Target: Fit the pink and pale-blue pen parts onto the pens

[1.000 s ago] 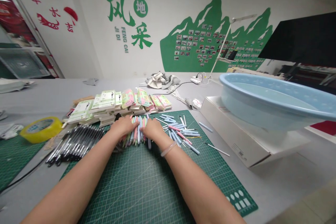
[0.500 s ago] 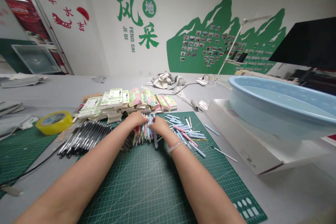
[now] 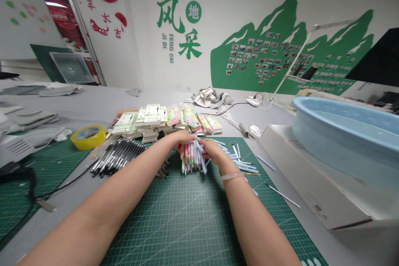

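Note:
A bundle of pink, green and light-blue pens is gathered above the green cutting mat. My left hand is closed round its left and upper side. On the other side my right hand presses against the blue pens, its fingers partly hidden behind them. Loose light-blue pens lie scattered to the right of my right hand. Left of the bundle rests a row of black pens, partly covered by my left forearm.
Small white and green boxes are piled behind the pens. Yellow tape lies at the left. A white carton carries a blue basin on the right. Grey cloth and a power strip sit near the wall.
My hands have drawn the coloured pens together into a tighter bundle, which looks lifted and tilted. The head view has turned left, so everything sits further right.

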Tool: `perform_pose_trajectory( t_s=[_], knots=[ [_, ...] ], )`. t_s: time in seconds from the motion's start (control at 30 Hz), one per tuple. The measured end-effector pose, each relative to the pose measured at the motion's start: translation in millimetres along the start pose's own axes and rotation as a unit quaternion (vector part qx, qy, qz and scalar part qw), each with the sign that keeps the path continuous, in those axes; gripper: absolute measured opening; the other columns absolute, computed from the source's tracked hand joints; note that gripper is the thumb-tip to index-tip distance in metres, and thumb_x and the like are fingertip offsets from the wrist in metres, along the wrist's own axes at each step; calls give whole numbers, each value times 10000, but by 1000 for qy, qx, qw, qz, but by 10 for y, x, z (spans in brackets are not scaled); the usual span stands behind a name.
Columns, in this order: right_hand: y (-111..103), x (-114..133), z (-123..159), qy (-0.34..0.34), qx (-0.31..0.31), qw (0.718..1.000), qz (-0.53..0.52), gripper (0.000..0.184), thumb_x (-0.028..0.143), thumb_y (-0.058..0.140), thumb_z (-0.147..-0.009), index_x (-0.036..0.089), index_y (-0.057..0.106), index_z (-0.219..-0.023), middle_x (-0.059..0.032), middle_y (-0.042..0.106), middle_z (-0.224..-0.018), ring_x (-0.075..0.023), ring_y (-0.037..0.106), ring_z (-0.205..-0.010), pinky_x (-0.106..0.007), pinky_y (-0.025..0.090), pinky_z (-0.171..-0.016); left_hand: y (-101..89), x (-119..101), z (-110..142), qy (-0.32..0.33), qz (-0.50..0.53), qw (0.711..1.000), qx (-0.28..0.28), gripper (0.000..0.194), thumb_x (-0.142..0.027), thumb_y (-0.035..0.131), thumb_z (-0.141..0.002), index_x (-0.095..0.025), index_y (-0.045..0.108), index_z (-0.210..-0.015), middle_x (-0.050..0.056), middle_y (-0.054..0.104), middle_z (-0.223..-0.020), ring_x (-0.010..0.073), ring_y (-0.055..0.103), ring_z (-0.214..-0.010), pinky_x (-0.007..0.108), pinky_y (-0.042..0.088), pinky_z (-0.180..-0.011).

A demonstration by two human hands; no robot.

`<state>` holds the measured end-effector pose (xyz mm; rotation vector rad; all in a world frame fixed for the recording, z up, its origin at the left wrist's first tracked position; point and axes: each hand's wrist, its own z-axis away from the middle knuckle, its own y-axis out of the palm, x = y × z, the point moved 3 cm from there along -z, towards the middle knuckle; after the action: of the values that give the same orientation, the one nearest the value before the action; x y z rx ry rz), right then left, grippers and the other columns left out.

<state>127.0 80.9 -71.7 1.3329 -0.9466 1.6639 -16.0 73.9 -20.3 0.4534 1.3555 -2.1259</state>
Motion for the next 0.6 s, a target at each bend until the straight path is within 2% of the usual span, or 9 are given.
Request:
perform_pose_trajectory(
  t_s=[0.17,0.33,0.5,0.6],
  knots=[
    [-93,-13,4,18,-18,1000,-11,381,499,588,-762,156,653,-916,-31,650,-677,-182,579,-641,-321,470,-640,81,-177,35,13,94,993,68,368,-446,446,-843,-125,550,-990,105,653,-771,180,630,-575,311,537,-534],
    [-159,-22,31,24,-16,999,-43,370,465,560,-798,144,654,-957,-66,705,-810,-196,634,-691,-336,487,-705,115,-285,48,13,147,984,104,525,-568,289,-876,-128,507,-1064,124,650,-775,205,642,-594,344,546,-511],
    [-210,7,77,51,-9,995,-90,336,422,562,-816,131,651,-959,-84,715,-806,-204,648,-663,-335,507,-663,134,-340,95,21,187,974,128,578,-610,281,-862,-166,419,-1205,127,650,-818,215,652,-628,356,553,-517],
    [-218,29,105,69,-3,991,-111,309,395,537,-841,133,645,-966,-82,714,-780,-205,649,-639,-336,515,-642,133,-366,121,28,203,970,132,578,-616,298,-856,-173,424,-1206,126,644,-850,214,653,-647,359,557,-531]
  ],
)
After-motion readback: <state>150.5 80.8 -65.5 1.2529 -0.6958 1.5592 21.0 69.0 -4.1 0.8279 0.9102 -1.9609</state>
